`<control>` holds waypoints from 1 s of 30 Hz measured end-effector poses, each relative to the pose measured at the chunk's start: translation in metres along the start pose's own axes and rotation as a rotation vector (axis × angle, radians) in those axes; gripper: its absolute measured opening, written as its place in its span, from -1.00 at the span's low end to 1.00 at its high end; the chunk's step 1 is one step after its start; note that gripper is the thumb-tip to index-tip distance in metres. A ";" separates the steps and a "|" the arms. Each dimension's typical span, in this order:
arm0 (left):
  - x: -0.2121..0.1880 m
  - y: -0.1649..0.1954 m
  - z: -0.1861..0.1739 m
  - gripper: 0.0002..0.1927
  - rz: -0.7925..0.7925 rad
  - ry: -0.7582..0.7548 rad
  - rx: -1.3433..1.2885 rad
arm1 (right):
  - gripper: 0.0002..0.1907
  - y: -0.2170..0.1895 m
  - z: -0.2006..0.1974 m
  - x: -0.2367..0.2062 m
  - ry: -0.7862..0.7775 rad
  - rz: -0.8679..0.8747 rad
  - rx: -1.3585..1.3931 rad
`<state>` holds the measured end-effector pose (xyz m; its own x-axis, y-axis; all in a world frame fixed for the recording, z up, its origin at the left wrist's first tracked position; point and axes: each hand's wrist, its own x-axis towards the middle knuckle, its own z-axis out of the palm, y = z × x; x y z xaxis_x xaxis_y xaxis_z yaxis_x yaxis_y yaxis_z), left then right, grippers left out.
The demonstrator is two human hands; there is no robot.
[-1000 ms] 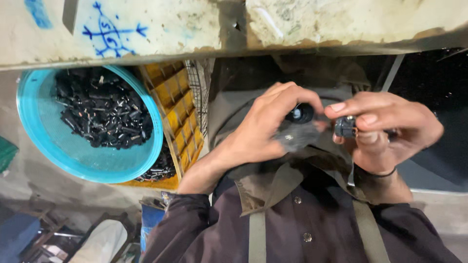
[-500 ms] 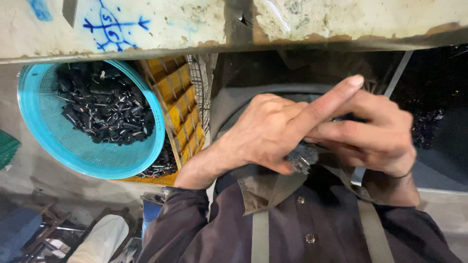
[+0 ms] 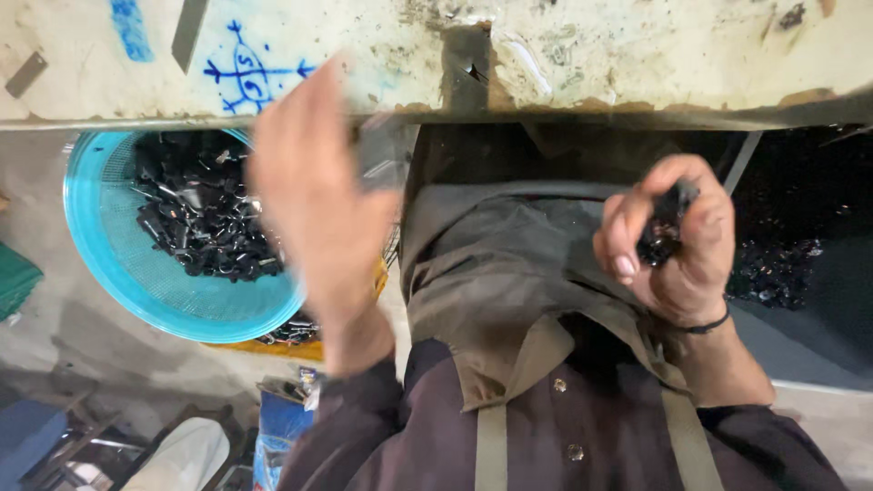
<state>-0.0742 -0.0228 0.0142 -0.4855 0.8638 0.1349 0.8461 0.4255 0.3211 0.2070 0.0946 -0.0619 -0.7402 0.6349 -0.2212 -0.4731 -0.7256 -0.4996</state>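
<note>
The person's right hand point(image 3: 677, 241), at about three o'clock in the head view, is curled shut around a small black plastic part point(image 3: 662, 232), its fingers point(image 3: 627, 238) wrapped over it so that only the dark top shows above the thumb; held close over the lap like this, the piece is kept steady and within easy sight. The left hand point(image 3: 318, 214) is blurred, raised at about ten o'clock with its fingers spread and nothing visible in them, partly covering the round turquoise mesh basket point(image 3: 109, 264) heaped with more small black parts point(image 3: 200, 223). That basket sits low on the left, just within arm's reach, resting partly on a yellow plastic crate point(image 3: 296, 347). Across twelve o'clock runs the stained pale worktop point(image 3: 637, 55) with blue scribbles, its edge overhanging the lap.
</note>
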 end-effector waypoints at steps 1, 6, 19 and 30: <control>0.022 0.012 0.021 -0.18 0.103 0.093 -0.091 | -0.57 0.001 0.003 -0.003 -0.011 0.035 0.035; 0.094 0.015 0.129 -0.81 0.340 0.072 -0.193 | -0.54 -0.010 0.015 -0.008 0.153 0.088 0.186; -0.002 0.076 0.046 -0.71 0.074 -0.128 -1.208 | -0.77 -0.015 0.010 -0.001 -0.048 -0.461 -0.502; -0.007 0.077 0.039 -0.03 0.355 -0.409 -0.928 | -0.75 -0.062 0.058 0.033 -0.442 -0.488 -1.377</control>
<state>0.0032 0.0144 0.0013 0.0118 0.9957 0.0918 0.3428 -0.0902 0.9350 0.1840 0.1447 0.0102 -0.8453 0.4232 0.3261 -0.0918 0.4863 -0.8690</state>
